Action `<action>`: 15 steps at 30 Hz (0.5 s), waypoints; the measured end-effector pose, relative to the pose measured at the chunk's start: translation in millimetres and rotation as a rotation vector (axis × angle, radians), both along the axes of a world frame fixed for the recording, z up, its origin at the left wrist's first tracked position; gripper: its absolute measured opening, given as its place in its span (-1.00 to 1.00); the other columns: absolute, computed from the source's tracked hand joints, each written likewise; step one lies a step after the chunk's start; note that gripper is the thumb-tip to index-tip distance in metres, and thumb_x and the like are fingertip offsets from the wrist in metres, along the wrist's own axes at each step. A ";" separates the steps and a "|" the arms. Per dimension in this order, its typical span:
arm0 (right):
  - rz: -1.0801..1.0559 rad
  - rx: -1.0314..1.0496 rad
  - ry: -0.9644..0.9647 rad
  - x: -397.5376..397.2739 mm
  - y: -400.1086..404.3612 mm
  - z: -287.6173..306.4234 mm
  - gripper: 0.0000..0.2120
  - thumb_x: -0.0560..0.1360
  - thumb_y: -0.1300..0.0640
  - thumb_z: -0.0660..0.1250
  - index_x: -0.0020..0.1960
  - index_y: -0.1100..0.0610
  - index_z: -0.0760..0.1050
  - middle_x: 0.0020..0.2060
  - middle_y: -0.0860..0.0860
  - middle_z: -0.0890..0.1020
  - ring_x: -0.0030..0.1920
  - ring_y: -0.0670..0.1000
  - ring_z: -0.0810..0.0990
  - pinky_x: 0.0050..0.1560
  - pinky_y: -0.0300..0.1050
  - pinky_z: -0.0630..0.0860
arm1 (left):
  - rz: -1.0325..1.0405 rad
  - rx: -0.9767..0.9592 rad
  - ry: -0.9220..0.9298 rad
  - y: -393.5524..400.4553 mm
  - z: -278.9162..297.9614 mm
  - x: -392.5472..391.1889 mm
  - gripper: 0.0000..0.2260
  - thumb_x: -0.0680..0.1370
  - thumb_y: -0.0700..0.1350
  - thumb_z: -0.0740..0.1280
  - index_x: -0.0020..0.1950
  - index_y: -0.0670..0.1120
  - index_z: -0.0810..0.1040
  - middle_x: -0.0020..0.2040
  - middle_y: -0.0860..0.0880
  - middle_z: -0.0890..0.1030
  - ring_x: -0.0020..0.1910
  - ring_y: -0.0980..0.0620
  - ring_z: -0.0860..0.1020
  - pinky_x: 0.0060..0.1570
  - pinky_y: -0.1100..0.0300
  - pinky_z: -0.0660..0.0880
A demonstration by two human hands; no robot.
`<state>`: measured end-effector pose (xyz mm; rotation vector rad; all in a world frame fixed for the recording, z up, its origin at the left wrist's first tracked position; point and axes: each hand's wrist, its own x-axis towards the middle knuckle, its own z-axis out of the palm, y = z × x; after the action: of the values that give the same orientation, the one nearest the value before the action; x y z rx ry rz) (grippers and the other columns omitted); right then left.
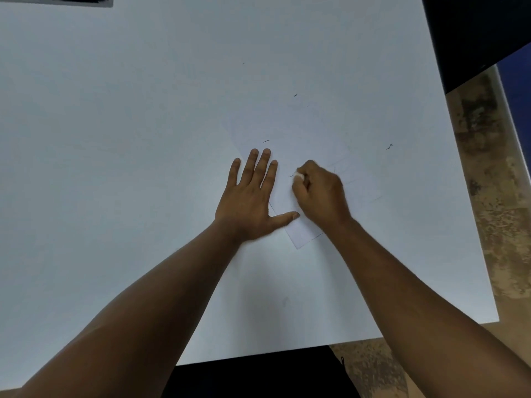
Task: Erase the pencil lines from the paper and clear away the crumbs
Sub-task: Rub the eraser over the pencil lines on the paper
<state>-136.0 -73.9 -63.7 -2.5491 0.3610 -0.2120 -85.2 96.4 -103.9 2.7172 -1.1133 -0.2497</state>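
My table (pixel 143 139) looked smooth, white and matt, with a soft shine. The paper (pixel 304 234) on it was thin, flat and just as white, so its edges were hard to see. The eraser (pixel 299 175) I pinched looked white and soft. The floor (pixel 494 211) looked rough, brown and blotchy.

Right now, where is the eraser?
In the head view the eraser is pinched in the right hand, on the paper near the table's middle, just right of the flat left hand.
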 end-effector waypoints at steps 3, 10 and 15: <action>-0.018 0.027 -0.008 0.1 8.1 0.4 -0.93 0.55 0.24 0.28 -0.09 0.22 0.51 -0.36 -0.02 0.51 -0.36 0.00 0.48 -0.31 -0.13 0.42 | -0.002 0.003 -0.003 1.0 -0.1 -0.8 -0.02 0.52 0.55 -0.09 0.70 -0.13 -0.06 0.70 -0.12 -0.16 0.67 -0.11 -0.22 0.61 -0.22 -0.17; -0.036 -0.008 -0.002 1.9 -4.4 0.2 -0.91 0.56 0.22 0.27 -0.07 0.24 0.51 -0.33 0.07 0.58 -0.32 0.10 0.55 -0.28 -0.05 0.47 | 0.010 0.017 0.011 -0.1 2.0 -0.3 -0.01 0.51 0.56 -0.06 0.69 -0.13 -0.07 0.70 -0.11 -0.17 0.66 -0.11 -0.24 0.61 -0.22 -0.17; -0.051 0.031 -0.018 2.9 4.7 -0.8 -0.92 0.56 0.23 0.27 -0.07 0.24 0.49 -0.37 0.01 0.52 -0.37 0.04 0.48 -0.32 -0.08 0.44 | 0.011 0.020 0.007 0.5 2.3 -0.5 -0.01 0.51 0.56 -0.06 0.69 -0.13 -0.06 0.70 -0.11 -0.17 0.66 -0.11 -0.24 0.61 -0.22 -0.18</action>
<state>-133.1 -69.3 -64.5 -2.5079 0.4192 -0.2462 -85.7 96.8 -101.6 2.7369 -1.0992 -0.2698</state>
